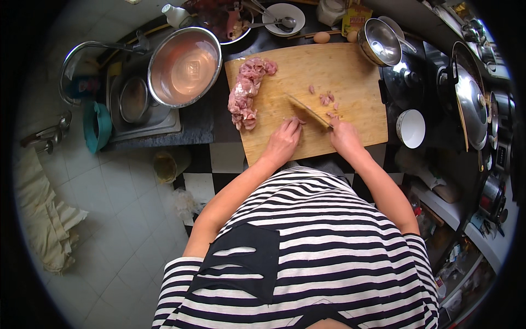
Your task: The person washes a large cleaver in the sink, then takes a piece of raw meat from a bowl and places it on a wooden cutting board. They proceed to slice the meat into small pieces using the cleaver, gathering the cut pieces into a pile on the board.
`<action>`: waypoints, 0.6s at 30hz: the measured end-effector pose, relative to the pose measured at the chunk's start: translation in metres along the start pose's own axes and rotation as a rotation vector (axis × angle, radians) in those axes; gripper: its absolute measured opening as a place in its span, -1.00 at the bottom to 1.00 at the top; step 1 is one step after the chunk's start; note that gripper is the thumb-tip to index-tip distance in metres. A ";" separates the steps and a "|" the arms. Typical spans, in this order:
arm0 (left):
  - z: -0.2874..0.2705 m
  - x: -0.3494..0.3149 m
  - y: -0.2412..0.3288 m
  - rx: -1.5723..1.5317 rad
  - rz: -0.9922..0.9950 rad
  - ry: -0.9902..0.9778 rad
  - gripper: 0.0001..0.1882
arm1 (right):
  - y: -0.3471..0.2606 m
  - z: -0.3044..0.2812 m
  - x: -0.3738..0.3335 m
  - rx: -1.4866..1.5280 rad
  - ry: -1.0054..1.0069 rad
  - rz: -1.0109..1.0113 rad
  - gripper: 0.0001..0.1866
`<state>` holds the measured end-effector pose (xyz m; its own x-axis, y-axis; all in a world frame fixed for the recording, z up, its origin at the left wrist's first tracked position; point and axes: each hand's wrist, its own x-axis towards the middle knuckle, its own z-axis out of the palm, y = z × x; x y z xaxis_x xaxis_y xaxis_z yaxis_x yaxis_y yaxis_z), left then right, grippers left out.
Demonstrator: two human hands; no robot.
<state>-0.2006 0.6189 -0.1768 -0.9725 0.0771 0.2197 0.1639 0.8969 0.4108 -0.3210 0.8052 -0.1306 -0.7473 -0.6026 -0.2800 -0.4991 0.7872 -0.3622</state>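
My right hand (346, 137) grips a kitchen knife (307, 109), its blade slanting away to the left over the wooden cutting board (307, 66). Just left of the blade, my left hand (283, 141) is closed, its fingertips pressing a small piece of meat (301, 120) on the board; the fingers partly hide it. Several small cut bits of pink meat (326, 99) lie right of the blade. Along the board's left side is a long heap of raw pink meat (246, 93).
A big metal bowl (211, 90) stands at the left by the sink (145, 129). Behind the board are a white plate (296, 13) with spoons and an egg (321, 37). Metal bowls (382, 44) overlap the far right corner. A white bowl (411, 129) sits right of the board.
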 end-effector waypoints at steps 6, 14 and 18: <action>-0.001 -0.009 -0.006 -0.020 -0.002 0.061 -0.64 | -0.020 -0.034 -0.031 -0.059 -0.124 0.043 -0.88; 0.002 -0.009 -0.008 -0.024 -0.045 -0.005 -0.67 | -0.012 -0.019 -0.037 -0.151 -0.058 -0.081 -0.91; 0.002 -0.007 -0.006 -0.050 -0.046 0.070 -0.73 | -0.013 -0.029 -0.035 -0.164 -0.126 -0.074 -0.93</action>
<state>-0.1953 0.6142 -0.1828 -0.9656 0.0046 0.2601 0.1295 0.8756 0.4653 -0.3015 0.8201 -0.0902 -0.6505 -0.6632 -0.3701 -0.6231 0.7446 -0.2394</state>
